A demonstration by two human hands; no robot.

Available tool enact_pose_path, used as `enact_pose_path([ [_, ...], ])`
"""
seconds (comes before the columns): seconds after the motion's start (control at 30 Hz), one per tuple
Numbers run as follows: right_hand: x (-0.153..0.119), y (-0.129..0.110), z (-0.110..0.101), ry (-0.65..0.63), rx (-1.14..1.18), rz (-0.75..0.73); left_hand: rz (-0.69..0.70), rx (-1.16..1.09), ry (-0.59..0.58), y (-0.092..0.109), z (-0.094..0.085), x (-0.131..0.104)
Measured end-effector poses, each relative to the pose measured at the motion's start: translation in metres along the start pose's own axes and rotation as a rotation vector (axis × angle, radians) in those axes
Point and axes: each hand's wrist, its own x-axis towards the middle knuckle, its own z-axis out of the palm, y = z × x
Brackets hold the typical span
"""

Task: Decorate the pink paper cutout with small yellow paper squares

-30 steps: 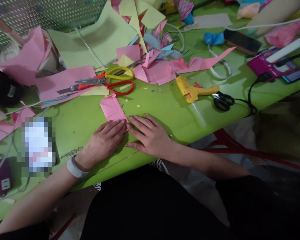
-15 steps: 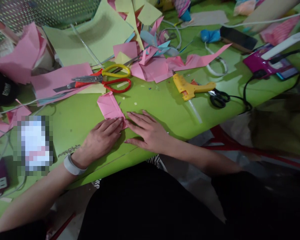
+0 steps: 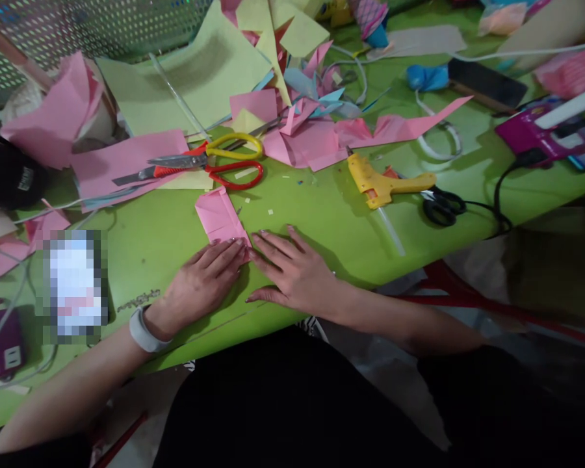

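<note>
A folded piece of pink paper lies on the green table in front of me, with a narrow fold along its right side. My left hand rests flat over its near end, fingers stretched out and pressing it down. Just to the right, my right hand lies with spread fingers, its fingertips at the paper's right edge. My left palm and fingers hide the near part of the paper. Beyond it lie red-and-yellow-handled scissors beside a craft knife.
A yellow glue gun with a clear glue stick and black-handled scissors lie to the right. Paper scraps and large pale yellow sheets spread across the back. A phone lies left, a dark cup behind it.
The whole view has shifted slightly, so things appear a little lower and further right. Both hands stay by the pink paper in nearly the same pose.
</note>
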Motion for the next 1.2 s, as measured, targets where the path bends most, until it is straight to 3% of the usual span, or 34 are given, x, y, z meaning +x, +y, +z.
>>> enact_pose_path([
  [0.33, 0.008, -0.005, -0.007, -0.04, -0.109, -0.102, 0.028, -0.065, 0.054, -0.001, -0.006, 0.001],
  [0.53, 0.006, 0.005, -0.005, -0.03, 0.064, -0.043, -0.005, -0.04, 0.072, 0.003, -0.005, -0.003],
  [0.6, 0.006, 0.013, -0.008, 0.005, 0.223, 0.042, -0.021, -0.047, 0.061, 0.005, -0.005, -0.003],
  [0.7, 0.012, 0.024, -0.016, 0.064, 0.511, 0.323, -0.03, -0.031, 0.094, 0.007, -0.007, -0.004],
  [0.77, 0.019, 0.03, -0.019, -0.006, 0.667, 0.511, -0.055, -0.002, 0.157, 0.008, -0.009, -0.004],
  [0.83, 0.028, 0.033, -0.017, -0.126, 0.749, 0.605, -0.122, -0.017, 0.219, 0.006, -0.012, -0.004],
  [0.9, 0.034, 0.034, -0.012, -0.194, 0.802, 0.611, -0.234, -0.125, 0.267, 0.001, -0.015, -0.005],
  [1.0, 0.038, 0.033, -0.008, -0.193, 0.935, 0.5, -0.502, -0.433, 0.285, -0.009, -0.02, -0.006],
  [1.1, 0.034, 0.028, -0.011, 0.026, 0.889, 0.345, -0.71, -0.859, 0.097, -0.018, -0.024, -0.008],
  [1.2, 0.025, 0.026, -0.014, 0.248, 0.596, 0.106, -0.672, -1.218, -0.126, -0.018, -0.022, -0.005],
])
